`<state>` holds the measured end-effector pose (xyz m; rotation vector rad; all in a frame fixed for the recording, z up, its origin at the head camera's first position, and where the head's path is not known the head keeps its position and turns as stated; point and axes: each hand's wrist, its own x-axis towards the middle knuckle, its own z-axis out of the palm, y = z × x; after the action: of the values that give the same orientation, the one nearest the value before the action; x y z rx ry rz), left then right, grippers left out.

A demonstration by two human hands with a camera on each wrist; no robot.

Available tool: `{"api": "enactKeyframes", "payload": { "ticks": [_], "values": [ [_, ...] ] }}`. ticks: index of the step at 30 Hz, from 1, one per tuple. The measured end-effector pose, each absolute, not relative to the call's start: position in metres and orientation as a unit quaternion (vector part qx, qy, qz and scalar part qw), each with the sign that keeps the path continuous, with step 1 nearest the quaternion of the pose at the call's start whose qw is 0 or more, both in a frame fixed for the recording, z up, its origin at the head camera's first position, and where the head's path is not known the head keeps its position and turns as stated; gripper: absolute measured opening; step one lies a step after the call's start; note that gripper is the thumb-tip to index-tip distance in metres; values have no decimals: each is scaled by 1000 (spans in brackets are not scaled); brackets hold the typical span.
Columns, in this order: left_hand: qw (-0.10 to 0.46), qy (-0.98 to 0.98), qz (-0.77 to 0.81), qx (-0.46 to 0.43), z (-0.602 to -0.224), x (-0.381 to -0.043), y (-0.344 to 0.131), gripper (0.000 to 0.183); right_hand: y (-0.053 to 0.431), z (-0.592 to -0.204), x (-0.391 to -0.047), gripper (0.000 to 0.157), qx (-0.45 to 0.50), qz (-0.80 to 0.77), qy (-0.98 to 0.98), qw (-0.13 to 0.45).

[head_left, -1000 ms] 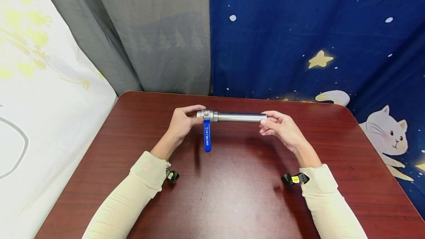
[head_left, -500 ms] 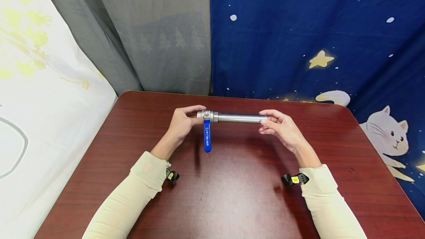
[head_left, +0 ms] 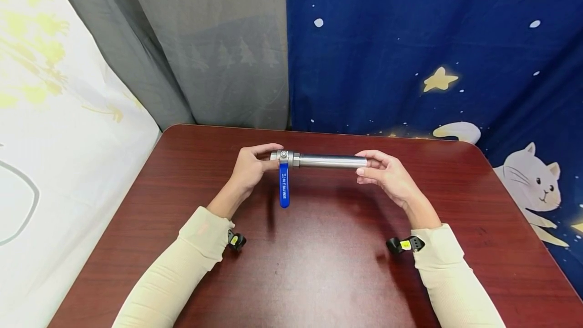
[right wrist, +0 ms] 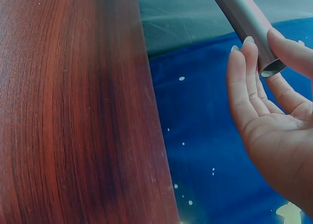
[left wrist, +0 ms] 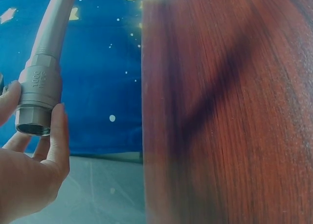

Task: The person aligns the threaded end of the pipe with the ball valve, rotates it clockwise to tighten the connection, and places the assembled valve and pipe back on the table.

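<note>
A steel ball valve with a blue lever handle is joined to a straight steel pipe, the two held level above the table. My left hand grips the valve body at its left end, thumb on one side and fingers on the other; the open hexagonal end faces the left wrist view. At the pipe's far right end, my right hand holds it between thumb and fingers. In the right wrist view, the pipe's hollow end shows between them. The lever points toward me.
The dark red wooden table lies beneath, its back edge close behind the pipe. A grey curtain and a blue starry curtain hang behind it, and a white cloth on the left. Each wrist wears a small black camera.
The valve and pipe stay nearly in place. My right thumb and fingers have shifted slightly at the pipe's end, the thumb now a little lower. My left hand looks unchanged.
</note>
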<state>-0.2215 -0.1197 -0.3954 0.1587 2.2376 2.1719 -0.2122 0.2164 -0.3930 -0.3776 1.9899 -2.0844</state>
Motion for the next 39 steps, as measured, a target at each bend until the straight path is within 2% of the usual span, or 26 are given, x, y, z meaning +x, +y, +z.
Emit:
{"api": "enactKeyframes", "payload": {
  "ticks": [10,20,39],
  "values": [
    [12,716,696,50,-393,-221,-118,34,218,-391,-211,27,-122,-718,675,122],
    [11,720,693,48,-393,-220,-119,36,215,-391,-213,6,-112,-720,673,127],
    [9,725,688,48,-394,-218,-118,36,216,-391,-212,8,-86,-729,666,132]
  ]
}}
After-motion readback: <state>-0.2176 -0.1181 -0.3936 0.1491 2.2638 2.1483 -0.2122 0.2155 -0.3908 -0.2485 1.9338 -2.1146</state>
